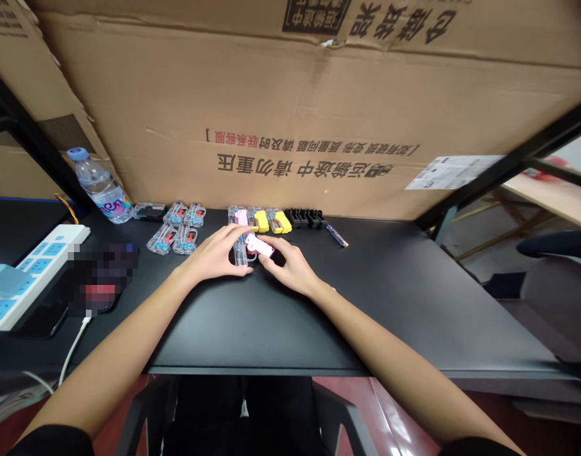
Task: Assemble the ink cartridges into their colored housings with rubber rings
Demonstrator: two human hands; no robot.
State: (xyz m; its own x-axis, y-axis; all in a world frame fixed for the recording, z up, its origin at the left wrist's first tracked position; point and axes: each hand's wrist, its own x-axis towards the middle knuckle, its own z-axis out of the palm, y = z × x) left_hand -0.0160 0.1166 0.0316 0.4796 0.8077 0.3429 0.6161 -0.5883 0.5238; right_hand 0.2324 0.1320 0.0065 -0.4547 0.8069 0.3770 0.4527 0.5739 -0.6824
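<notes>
My left hand (218, 252) curves around a clear plastic piece (241, 252), its thumb at the near end and its fingers at the far end. My right hand (293, 267) pinches a small pink plastic part (260, 246) between thumb and fingers, just right of the clear piece. A grey curved bit shows below the pink part, partly hidden by the fingers. Behind my hands stand clear pieces with a pink part (241, 217) and yellow parts (281, 221) on them. A row of black plastic parts (305, 219) lies to their right.
Several clear cases with blue and red bits (184, 239) lie at the left, near a water bottle (102, 187). A white power strip (38, 269) and a cabled phone (104, 278) are farther left. A slim purple item (336, 235) lies right. Cardboard (290, 95) walls the back.
</notes>
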